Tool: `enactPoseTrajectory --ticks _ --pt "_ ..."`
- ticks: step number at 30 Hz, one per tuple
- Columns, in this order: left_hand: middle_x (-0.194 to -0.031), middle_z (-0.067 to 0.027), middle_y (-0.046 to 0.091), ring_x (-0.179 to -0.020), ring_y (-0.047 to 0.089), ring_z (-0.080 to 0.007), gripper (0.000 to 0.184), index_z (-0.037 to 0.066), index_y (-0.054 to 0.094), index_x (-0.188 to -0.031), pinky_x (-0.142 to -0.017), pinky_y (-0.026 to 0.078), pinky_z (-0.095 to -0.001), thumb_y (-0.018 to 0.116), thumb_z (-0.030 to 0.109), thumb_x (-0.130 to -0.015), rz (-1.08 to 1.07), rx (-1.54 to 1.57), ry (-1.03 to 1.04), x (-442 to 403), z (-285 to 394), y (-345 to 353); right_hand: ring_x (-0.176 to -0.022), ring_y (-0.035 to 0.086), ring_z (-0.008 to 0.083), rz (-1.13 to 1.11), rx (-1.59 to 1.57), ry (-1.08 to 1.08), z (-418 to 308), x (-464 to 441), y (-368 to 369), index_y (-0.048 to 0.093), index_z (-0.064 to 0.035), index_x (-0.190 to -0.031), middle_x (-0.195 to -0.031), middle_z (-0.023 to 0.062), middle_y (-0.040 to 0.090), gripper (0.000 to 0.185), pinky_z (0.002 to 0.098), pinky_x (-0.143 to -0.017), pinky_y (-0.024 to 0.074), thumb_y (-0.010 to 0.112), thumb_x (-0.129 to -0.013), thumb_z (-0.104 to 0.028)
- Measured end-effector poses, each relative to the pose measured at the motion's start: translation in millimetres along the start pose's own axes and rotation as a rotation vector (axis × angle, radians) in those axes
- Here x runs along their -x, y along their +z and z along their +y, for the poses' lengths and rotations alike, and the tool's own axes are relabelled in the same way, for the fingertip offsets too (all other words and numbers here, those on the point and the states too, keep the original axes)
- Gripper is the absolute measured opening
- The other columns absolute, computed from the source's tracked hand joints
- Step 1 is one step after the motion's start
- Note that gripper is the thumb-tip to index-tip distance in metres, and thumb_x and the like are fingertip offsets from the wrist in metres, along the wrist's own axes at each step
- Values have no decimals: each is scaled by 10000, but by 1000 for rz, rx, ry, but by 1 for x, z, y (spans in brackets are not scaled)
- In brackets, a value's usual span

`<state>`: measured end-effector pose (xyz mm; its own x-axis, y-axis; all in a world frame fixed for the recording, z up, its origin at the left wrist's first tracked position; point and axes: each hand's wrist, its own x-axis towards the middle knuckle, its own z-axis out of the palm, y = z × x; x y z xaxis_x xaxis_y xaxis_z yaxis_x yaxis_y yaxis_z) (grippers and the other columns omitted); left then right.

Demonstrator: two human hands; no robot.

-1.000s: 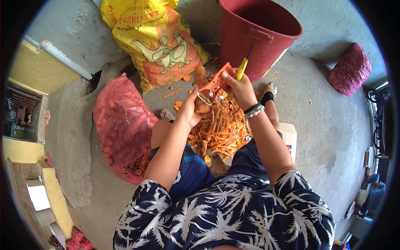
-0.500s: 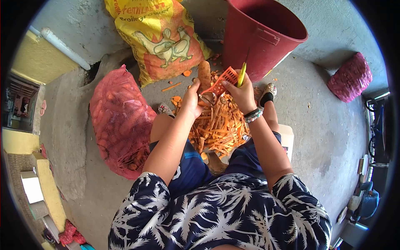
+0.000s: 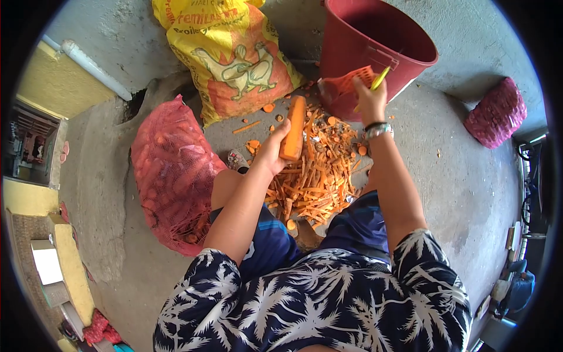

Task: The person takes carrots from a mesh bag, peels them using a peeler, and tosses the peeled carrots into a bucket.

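As we look down past the palm-print shirt (image 3: 316,293), we find both hands raised beyond the knees, each occupied. Nearest, the left hand (image 3: 274,149) is wrapped round the lower part of a thick carrot (image 3: 294,132), fingers and thumb clamped on it; the carrot tilts over the upper left part of a heap of orange peelings (image 3: 311,190), between the legs. Just beyond and to the right, the right hand (image 3: 372,105) is closed about two things together: a perforated orange-red peeler (image 3: 355,77), blurred, and a yellow-handled tool (image 3: 382,76), whose working end we cannot make out. We note the change from half a second earlier: the peeler then lay against the carrot, which presented brown skin; now the two are well apart, and we see a smooth, bright orange face. We judge that peeling is well advanced on this side, though whether the carrot has been turned in the grip we cannot tell, nor what its underside is like. Farther out we observe a red mesh sack (image 3: 173,164) to the left, filled with carrots, then a yellow printed sack (image 3: 243,64) and a red bin (image 3: 342,53), with a purplish mesh sack (image 3: 497,112) against the wall at far right.
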<state>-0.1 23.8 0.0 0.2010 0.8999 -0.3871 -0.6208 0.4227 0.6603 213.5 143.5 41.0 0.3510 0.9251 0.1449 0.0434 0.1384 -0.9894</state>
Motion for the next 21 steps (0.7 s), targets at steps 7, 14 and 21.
enactPoseTrajectory --ticks 7,14,21 --pt "-920 -74 587 -783 573 -198 352 86 503 -1078 -691 462 -348 323 359 -947 61 69 -15 -27 -12 1 -719 549 121 -375 141 -91 -19 97 1 489 3 -1053 -848 64 594 369 258 -634 465 679 -741 -43" --pt "-899 -54 581 -769 568 -167 358 84 496 -1103 -686 466 -316 335 362 -945 100 22 36 -20 -16 11 -702 544 111 -466 170 -26 -2 79 1 539 -1 -977 -824 55 596 300 259 -630 459 692 -723 -46" --pt "-946 -51 568 -824 561 -157 372 75 493 -1130 -692 476 -303 475 370 -903 -16 5 -72 2 -1 5 -662 586 159 3 240 -310 -3 -24 2 578 -37 -946 -746 40 609 268 270 -586 472 704 -711 -61"
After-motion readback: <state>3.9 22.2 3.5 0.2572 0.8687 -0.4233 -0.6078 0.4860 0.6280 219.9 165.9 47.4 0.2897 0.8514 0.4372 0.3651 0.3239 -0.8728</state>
